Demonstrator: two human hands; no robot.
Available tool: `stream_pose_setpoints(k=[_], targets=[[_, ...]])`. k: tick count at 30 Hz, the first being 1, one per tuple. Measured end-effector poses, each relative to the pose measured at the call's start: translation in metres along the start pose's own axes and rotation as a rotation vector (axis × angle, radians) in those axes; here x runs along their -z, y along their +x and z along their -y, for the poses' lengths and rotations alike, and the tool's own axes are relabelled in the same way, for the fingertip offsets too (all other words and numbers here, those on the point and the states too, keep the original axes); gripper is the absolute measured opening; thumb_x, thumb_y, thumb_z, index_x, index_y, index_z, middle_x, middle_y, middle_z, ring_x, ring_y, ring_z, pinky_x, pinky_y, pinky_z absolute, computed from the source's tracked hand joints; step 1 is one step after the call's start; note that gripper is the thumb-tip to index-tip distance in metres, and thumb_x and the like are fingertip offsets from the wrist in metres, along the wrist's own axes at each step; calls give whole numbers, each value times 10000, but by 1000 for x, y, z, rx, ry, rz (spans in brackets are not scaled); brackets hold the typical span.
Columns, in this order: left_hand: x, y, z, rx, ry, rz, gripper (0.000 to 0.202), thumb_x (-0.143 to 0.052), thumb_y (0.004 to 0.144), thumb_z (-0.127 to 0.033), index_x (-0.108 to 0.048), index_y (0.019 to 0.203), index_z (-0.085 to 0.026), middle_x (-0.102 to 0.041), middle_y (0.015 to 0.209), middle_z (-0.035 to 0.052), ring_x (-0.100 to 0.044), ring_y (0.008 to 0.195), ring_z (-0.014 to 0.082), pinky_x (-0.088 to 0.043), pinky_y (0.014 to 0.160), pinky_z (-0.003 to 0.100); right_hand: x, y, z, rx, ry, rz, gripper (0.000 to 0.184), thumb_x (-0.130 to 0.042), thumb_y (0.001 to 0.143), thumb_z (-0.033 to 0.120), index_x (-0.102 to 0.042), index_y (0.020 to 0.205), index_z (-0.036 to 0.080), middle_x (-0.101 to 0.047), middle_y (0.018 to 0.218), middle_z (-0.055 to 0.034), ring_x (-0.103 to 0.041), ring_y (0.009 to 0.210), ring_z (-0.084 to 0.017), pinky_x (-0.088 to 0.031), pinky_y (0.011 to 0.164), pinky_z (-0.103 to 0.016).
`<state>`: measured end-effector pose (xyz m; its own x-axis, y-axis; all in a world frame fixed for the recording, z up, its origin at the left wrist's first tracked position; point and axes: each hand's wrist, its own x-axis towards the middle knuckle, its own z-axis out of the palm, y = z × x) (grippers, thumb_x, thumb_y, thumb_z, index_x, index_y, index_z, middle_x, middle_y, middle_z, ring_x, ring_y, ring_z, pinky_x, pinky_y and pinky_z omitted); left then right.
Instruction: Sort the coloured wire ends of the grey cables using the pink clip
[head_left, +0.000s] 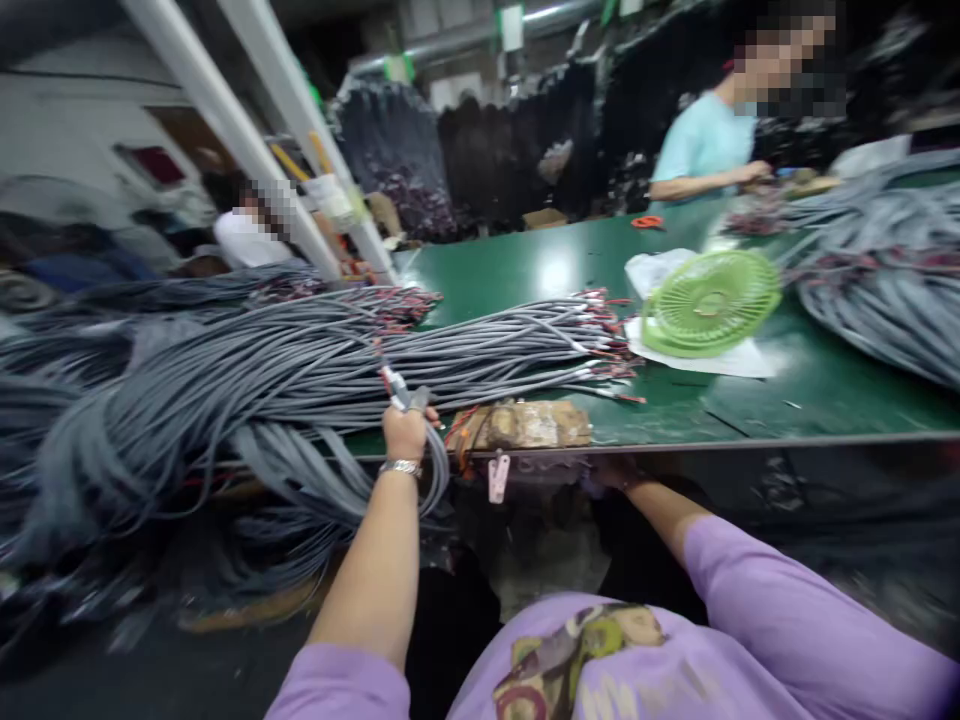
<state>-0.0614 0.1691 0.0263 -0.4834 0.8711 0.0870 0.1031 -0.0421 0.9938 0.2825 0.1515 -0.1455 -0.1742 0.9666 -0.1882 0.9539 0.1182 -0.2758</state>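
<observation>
Gripping cables [439, 468] at the table [480, 270]

Clamps the grey cables in the left hand [406, 432], above the table's near edge and just left of a brown block [529, 425]. Has the right hand [611, 472] below that edge, mostly hidden; cannot tell its grip. Faces a large grey pile [247, 365] across the table, with red wire ends [611, 345] toward the right.
</observation>
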Motion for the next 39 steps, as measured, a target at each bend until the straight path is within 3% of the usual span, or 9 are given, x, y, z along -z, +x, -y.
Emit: stream_pose_setpoints(k=[5, 8, 11, 13, 17, 22, 28, 33, 39], targets=[[-1, 4, 0, -10, 19, -51, 284, -688, 637, -413, -571, 612, -155, -561, 453, -16, -535, 343, 144, -418, 327, 234, 17, -39, 7, -78, 72, -30, 639, -693, 651, 243, -569, 1277, 196, -637, 1213, -143, -614, 1073, -306, -496, 886, -381], [-2, 5, -1, -8, 19, -61, 264, -653, 663, -389, -535, 589, -165, -551, 451, -17, -511, 332, 134, -429, 335, 241, 29, -74, 19, -70, 106, -70, 624, -699, 664, 269, -567, 1268, 182, -625, 1206, -152, -597, 1078, -314, -480, 906, -387], [-4, 3, -3, -20, 43, -66, 260, -626, 679, -392, -513, 594, -174, -536, 448, -25, -493, 328, 120, -434, 349, 236, 46, -111, 31, -42, 149, -74, 578, -730, 630, 263, -609, 1185, 158, -657, 1021, -150, -630, 923, -312, -515, 786, -377], [-5, 2, -4, -28, 50, -63, 266, -624, 677, -405, -498, 606, -182, -542, 461, -25, -503, 339, 122, -439, 356, 237, 61, -133, 35, 14, 180, -121, 613, -696, 663, 240, -557, 1256, 175, -632, 1077, -139, -608, 990, -298, -500, 852, -377], [-4, 2, -3, -22, 56, -64, 285, -637, 664, -423, -496, 604, -183, -541, 470, -17, -533, 367, 134, -426, 350, 230, 108, -171, 36, 127, 389, -226, 708, -702, 612, 179, -526, 1297, 159, -625, 1148, -116, -604, 1038, -280, -478, 944, -410], [-3, 4, 0, -42, 44, -66, 275, -657, 648, -411, -517, 609, -178, -560, 490, -8, -547, 379, 140, -427, 350, 232, 190, -200, 33, 145, 656, -489, 710, -712, 643, 186, -509, 1324, 188, -646, 1153, -73, -634, 1007, -247, -495, 945, -404], [1, 3, -2, -44, 60, -42, 210, -672, 645, -335, -550, 633, -165, -565, 460, -19, -518, 341, 137, -420, 349, 242, 249, -176, 9, 115, 642, -851, 795, -791, 601, 252, -502, 1336, 158, -612, 1177, -94, -602, 1066, -299, -448, 1002, -489], [2, 3, -3, -7, 63, -66, 201, -705, 617, -300, -565, 557, -169, -590, 449, -11, -527, 341, 153, -455, 359, 275, 250, -132, -7, 15, 561, -915, 772, -781, 613, 283, -506, 1323, 161, -592, 1214, -113, -578, 1093, -302, -435, 1017, -486], [2, 1, -4, 12, 78, -106, 196, -724, 592, -303, -599, 488, -194, -609, 453, -26, -550, 372, 150, -457, 350, 255, 248, -108, -14, 78, 590, -906, 843, -791, 643, 408, -450, 1380, 183, -533, 1322, -120, -511, 1206, -302, -364, 1088, -487]])
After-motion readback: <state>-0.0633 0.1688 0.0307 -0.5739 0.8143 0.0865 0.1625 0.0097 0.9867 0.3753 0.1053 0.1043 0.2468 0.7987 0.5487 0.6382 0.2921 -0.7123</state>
